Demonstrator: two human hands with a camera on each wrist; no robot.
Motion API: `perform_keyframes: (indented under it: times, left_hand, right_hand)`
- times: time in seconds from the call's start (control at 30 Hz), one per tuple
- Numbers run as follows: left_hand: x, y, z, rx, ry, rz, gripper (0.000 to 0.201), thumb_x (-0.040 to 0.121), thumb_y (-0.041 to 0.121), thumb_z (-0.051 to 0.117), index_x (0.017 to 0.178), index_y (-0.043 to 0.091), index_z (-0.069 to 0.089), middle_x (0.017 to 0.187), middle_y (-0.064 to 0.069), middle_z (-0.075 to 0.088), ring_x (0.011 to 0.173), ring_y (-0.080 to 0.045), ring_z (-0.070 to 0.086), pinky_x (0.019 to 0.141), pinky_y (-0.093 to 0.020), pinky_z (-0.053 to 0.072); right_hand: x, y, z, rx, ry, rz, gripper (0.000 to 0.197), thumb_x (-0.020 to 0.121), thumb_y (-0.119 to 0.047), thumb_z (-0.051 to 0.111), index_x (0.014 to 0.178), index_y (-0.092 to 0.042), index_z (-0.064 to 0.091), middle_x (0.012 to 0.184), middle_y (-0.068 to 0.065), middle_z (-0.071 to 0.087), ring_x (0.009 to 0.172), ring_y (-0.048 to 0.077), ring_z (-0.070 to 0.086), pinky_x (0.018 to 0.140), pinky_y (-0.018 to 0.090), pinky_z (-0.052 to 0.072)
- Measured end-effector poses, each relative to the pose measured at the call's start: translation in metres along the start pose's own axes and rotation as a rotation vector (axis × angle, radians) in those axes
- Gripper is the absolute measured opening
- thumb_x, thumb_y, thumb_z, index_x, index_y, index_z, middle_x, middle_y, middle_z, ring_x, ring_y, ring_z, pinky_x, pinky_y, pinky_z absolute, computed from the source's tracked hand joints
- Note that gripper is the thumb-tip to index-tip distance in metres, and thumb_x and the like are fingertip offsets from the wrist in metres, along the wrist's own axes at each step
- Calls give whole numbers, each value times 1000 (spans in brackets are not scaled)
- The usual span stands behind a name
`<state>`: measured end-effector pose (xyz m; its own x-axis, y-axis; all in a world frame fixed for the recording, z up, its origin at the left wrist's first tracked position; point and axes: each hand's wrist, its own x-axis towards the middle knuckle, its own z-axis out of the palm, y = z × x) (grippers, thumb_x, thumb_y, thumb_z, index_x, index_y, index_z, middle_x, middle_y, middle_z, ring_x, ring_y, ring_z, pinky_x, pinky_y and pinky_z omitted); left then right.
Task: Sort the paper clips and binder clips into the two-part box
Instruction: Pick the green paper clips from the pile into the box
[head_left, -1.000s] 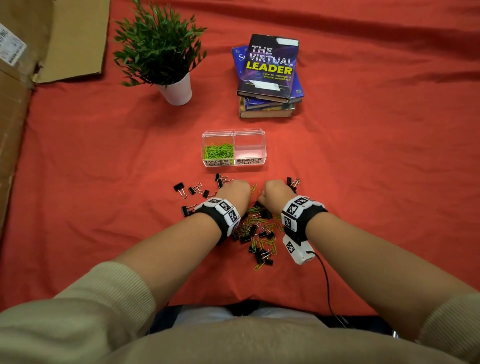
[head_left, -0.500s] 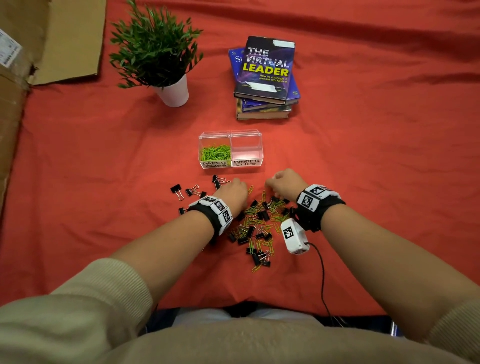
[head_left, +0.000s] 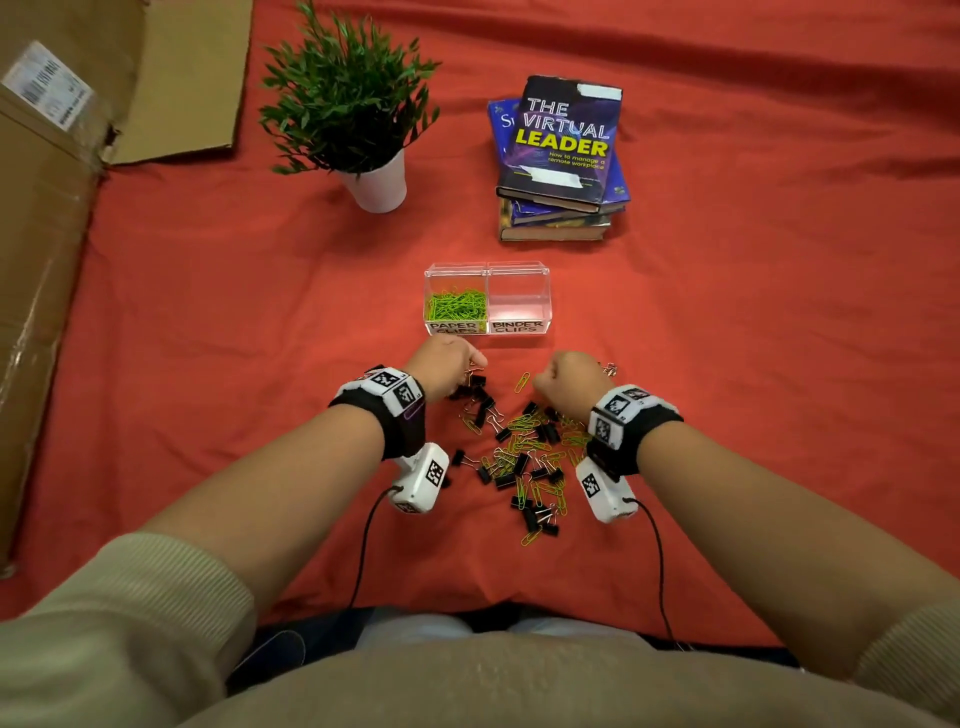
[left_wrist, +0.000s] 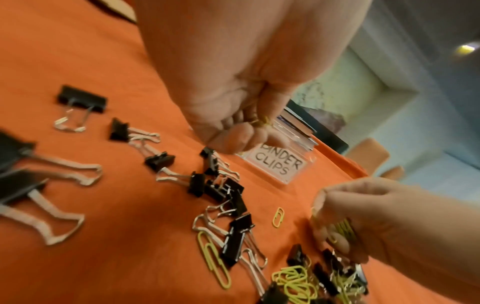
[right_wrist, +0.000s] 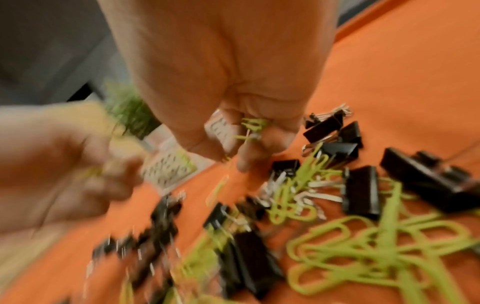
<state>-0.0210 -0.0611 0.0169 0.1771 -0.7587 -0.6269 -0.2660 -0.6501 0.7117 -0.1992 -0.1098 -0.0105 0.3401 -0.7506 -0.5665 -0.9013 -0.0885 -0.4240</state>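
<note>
The left hand (head_left: 451, 364) is curled into a loose fist just in front of the box (head_left: 487, 270), near its left half, and the left wrist view shows a bit of green paper clip (left_wrist: 262, 121) pinched between its fingers. The right hand (head_left: 567, 379) is also curled, low over the far right edge of the pile (head_left: 524, 457); both wrist views show several green paper clips (right_wrist: 253, 125) bunched in its fingers. The pile lies on the red cloth (head_left: 753, 364) between the two wrists, a mix of green paper clips and black binder clips (head_left: 519, 462), with one paper clip (head_left: 522, 382) lying apart between the hands and a string of binder clips running up toward the left hand. The box is clear, with two parts side by side: the left part, labelled PAPER CLIPS, holds a heap of green clips (head_left: 457, 304); the right part, labelled BINDER CLIPS, shows only the red cloth through its floor. Beyond the box stand a plant (head_left: 353, 104) in a white pot and a stack of books (head_left: 561, 156). Flattened cardboard (head_left: 52, 208) lies along the far left. The right wrist view is blurred.
</note>
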Motion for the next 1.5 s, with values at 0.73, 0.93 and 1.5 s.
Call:
perform_keyframes:
  times: [0.73,0.93,1.5]
  left_hand:
    - [-20,-42,6,1191,-140,456,19,90,25,53,108,22,56,102,-6,67,94,-30,64,67,-31,43]
    - [-21,-44,10,1421,-160,521,24,96,18,42,118,9,45,101,-11,68,88,-34,66,59,-37,40]
    - [-8,-20,7,277,-103,201,7,93,16,44,87,18,48,72,-1,60,53,-14,44,48,-24,34]
  right_hand:
    - [9,-12,0,-108,-102,-239,13,83,-3,58,92,-12,61,81,-8,58,75,10,56,65,20,40]
    - [7,-13,14,-271,-136,-200,7,91,-5,49,92,-11,52,92,6,57,81,19,52,72,27,39]
    - [-28,51,-48,1066,-43,180,23,92,2,39,84,1,60,69,9,51,56,17,47,50,24,41]
